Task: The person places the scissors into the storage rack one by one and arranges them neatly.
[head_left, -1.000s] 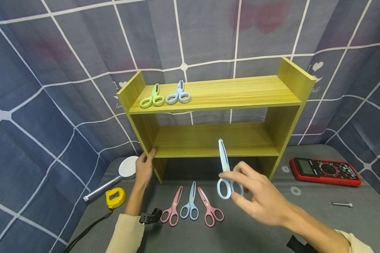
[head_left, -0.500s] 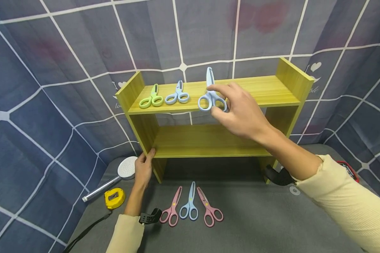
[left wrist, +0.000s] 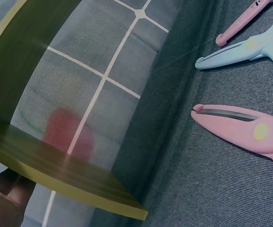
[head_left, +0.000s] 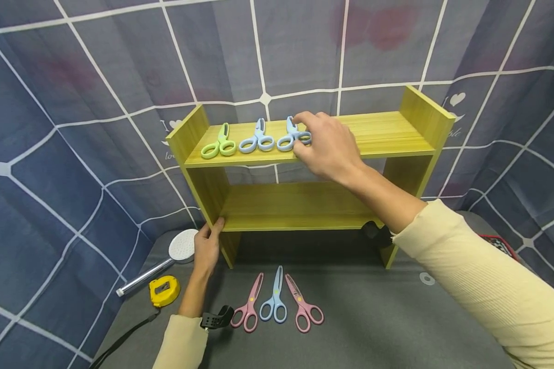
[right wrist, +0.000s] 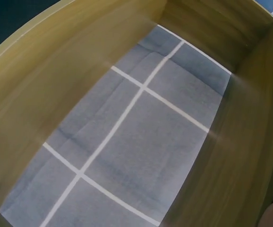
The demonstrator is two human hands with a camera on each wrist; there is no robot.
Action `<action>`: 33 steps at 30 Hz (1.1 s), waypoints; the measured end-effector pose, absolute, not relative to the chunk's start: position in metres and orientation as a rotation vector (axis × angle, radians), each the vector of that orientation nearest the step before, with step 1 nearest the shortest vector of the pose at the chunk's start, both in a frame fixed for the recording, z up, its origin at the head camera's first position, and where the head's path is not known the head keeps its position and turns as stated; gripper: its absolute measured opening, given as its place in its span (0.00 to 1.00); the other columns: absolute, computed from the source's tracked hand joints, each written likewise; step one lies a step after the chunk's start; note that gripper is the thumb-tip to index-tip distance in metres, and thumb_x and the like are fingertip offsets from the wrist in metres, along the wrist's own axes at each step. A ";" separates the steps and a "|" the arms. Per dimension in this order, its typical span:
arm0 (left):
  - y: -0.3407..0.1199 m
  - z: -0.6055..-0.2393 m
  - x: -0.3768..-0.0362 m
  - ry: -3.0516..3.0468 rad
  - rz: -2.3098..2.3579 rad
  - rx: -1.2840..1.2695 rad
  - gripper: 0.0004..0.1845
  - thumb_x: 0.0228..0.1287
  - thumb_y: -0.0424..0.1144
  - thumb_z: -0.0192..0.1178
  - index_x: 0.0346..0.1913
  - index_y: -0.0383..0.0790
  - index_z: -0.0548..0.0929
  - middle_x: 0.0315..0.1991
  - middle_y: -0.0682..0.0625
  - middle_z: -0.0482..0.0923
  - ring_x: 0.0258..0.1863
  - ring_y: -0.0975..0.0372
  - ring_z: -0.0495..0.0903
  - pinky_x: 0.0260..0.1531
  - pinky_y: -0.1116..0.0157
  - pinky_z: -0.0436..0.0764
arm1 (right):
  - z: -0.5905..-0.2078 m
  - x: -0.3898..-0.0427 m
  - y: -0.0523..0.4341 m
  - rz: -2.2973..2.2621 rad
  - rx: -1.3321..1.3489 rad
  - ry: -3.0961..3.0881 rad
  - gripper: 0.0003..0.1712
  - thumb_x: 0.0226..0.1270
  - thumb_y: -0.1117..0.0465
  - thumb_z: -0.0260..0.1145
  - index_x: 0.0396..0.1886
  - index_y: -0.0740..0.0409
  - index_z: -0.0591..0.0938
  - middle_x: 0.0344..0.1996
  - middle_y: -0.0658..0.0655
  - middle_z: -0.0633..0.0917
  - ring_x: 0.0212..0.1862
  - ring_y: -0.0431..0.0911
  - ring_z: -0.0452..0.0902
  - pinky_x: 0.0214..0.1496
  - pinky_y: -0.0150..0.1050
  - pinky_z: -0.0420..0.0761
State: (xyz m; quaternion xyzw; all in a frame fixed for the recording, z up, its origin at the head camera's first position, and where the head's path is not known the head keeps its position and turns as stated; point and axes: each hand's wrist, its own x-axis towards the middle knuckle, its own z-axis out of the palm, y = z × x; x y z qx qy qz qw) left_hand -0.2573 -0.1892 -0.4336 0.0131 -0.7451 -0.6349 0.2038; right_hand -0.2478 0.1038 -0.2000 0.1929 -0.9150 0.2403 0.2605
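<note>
Right hand (head_left: 325,148) reaches over the top board of the wooden shelf (head_left: 397,134), fingers curled around the handles of a blue pair of scissors (head_left: 292,137). That pair lies on the top board, third in a row, just right of another blue pair (head_left: 257,140) and a green pair (head_left: 219,144).

Left hand (head_left: 206,248) rests against the shelf's left front edge at the lower board, fingers fairly straight, holding nothing.

On the grey table: two pink pairs (head_left: 245,310) (head_left: 303,306) flanking a blue one (head_left: 274,300). Tape measure (head_left: 164,290) and shower head (head_left: 182,246) lie left of the shelf.
</note>
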 end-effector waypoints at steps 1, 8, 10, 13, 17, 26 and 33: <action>-0.190 -0.433 -0.257 -2.084 -1.774 0.038 0.22 0.73 0.45 0.57 0.57 0.30 0.81 0.54 0.36 0.80 0.53 0.57 0.74 0.60 0.61 0.67 | -0.200 -0.248 0.103 0.648 0.516 -2.482 0.25 0.61 0.62 0.60 0.60 0.57 0.80 0.37 0.59 0.81 0.34 0.52 0.70 0.33 0.47 0.69; -0.184 -0.413 -0.243 -2.110 -1.798 0.035 0.21 0.73 0.41 0.56 0.57 0.25 0.79 0.55 0.31 0.78 0.56 0.51 0.73 0.62 0.56 0.66 | -0.199 -0.247 0.104 0.629 0.511 -2.511 0.23 0.64 0.60 0.60 0.59 0.58 0.81 0.41 0.59 0.84 0.36 0.52 0.73 0.34 0.47 0.70; -0.181 -0.406 -0.237 -2.117 -1.794 0.028 0.21 0.73 0.39 0.56 0.57 0.23 0.79 0.54 0.30 0.78 0.56 0.50 0.73 0.62 0.55 0.66 | -0.200 -0.246 0.105 0.642 0.533 -2.481 0.22 0.63 0.61 0.60 0.57 0.59 0.82 0.42 0.60 0.85 0.38 0.53 0.74 0.37 0.49 0.72; -0.178 -0.402 -0.234 -2.119 -1.789 0.028 0.21 0.73 0.39 0.56 0.58 0.23 0.78 0.55 0.29 0.77 0.56 0.49 0.74 0.62 0.57 0.66 | -0.206 -0.243 0.107 0.667 0.577 -2.396 0.19 0.62 0.61 0.60 0.51 0.61 0.84 0.42 0.61 0.84 0.39 0.54 0.75 0.39 0.50 0.73; -0.178 -0.400 -0.233 -2.121 -1.781 0.035 0.21 0.73 0.39 0.55 0.57 0.24 0.79 0.54 0.30 0.78 0.55 0.51 0.74 0.60 0.58 0.67 | -0.215 -0.238 0.108 0.771 0.611 -2.236 0.15 0.62 0.61 0.60 0.45 0.63 0.86 0.40 0.62 0.82 0.37 0.53 0.74 0.38 0.49 0.72; -0.178 -0.400 -0.234 -2.128 -1.774 0.040 0.20 0.73 0.39 0.56 0.57 0.24 0.79 0.54 0.30 0.78 0.53 0.53 0.74 0.59 0.60 0.67 | -0.280 -0.205 0.110 0.947 0.853 -1.819 0.12 0.56 0.71 0.56 0.37 0.66 0.84 0.33 0.60 0.79 0.30 0.47 0.71 0.32 0.37 0.72; -0.178 -0.401 -0.234 -2.134 -1.754 0.041 0.20 0.73 0.39 0.55 0.57 0.24 0.79 0.53 0.30 0.78 0.53 0.52 0.74 0.59 0.61 0.67 | -0.393 -0.154 0.110 1.010 0.905 -2.342 0.19 0.58 0.67 0.64 0.51 0.56 0.82 0.44 0.49 0.78 0.43 0.43 0.75 0.42 0.43 0.78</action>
